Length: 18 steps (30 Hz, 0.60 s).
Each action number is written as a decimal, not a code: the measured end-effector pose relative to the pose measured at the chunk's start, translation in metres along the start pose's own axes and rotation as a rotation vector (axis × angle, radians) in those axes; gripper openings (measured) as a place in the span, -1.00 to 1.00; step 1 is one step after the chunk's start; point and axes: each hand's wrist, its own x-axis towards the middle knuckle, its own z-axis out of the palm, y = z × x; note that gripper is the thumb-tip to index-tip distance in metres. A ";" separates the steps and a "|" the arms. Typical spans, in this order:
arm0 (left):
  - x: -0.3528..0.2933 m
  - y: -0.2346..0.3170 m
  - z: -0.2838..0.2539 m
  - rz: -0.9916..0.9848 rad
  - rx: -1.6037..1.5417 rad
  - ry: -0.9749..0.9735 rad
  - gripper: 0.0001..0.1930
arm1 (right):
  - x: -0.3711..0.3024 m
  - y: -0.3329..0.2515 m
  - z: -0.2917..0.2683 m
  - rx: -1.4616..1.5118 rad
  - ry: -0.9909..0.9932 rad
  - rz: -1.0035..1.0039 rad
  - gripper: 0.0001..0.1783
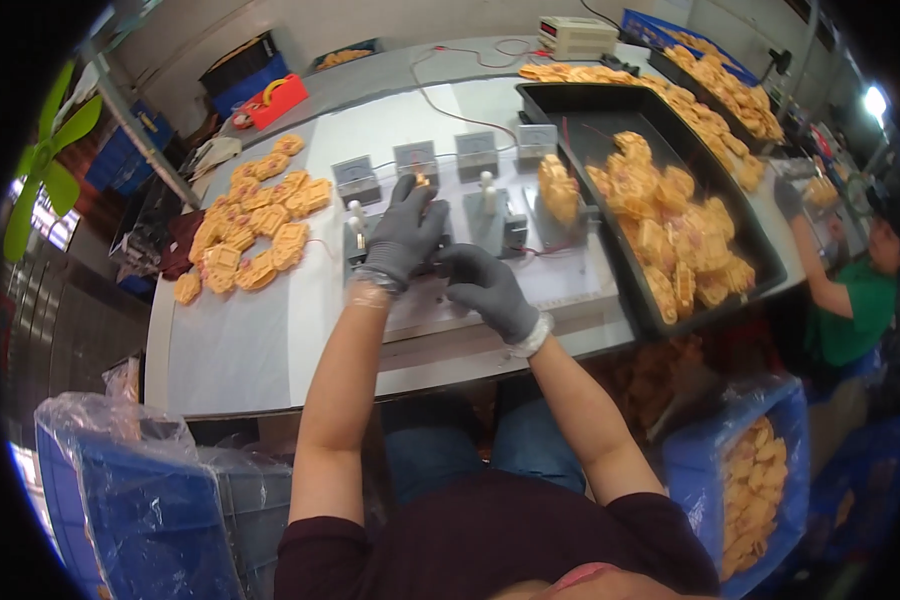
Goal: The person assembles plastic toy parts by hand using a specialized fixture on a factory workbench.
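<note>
Maroon sleeves [490, 540] cut off below; gloved hands — left [406, 232], right [488, 287] — curled over a hidden fixture [440, 255]; grip unclear.

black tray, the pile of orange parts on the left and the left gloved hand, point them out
black tray [560, 98]: head view, bare floor near its far left corner
pile of orange parts [255, 215]: head view, middle of the pile
left hand [405, 235]: head view, back of the grey glove

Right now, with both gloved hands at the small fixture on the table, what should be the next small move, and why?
Probably lift the left hand off the fixture and carry the small orange piece at its fingertips to the pile of orange parts on the left. The right hand rests low beside the fixture, steadying it. The black tray on the right holds many similar parts. Whether the piece is gripped is unclear.
</note>
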 end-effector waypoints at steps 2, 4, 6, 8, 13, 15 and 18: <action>-0.009 -0.006 -0.008 -0.061 0.000 -0.013 -0.53 | 0.004 0.004 0.007 0.037 -0.002 0.015 -0.49; -0.016 -0.015 -0.025 0.305 0.482 -0.110 -0.49 | 0.008 0.010 0.014 0.090 -0.085 0.031 -0.49; -0.024 0.024 0.009 -0.056 0.266 0.273 -0.49 | 0.003 0.018 0.007 -0.191 0.205 -0.213 -0.52; -0.037 0.044 0.018 0.130 0.053 0.513 -0.54 | -0.009 0.008 0.000 -0.704 0.325 -0.068 -0.58; -0.110 0.019 0.006 -0.152 -0.569 0.382 -0.68 | 0.008 0.010 0.028 -1.020 0.094 -0.096 -0.68; -0.117 0.010 0.015 -0.303 -0.697 0.351 -0.69 | 0.007 0.009 0.026 -1.023 0.061 -0.042 -0.69; -0.101 0.009 0.032 -0.318 -0.814 0.332 -0.68 | 0.002 0.000 0.015 -1.033 0.200 -0.033 -0.71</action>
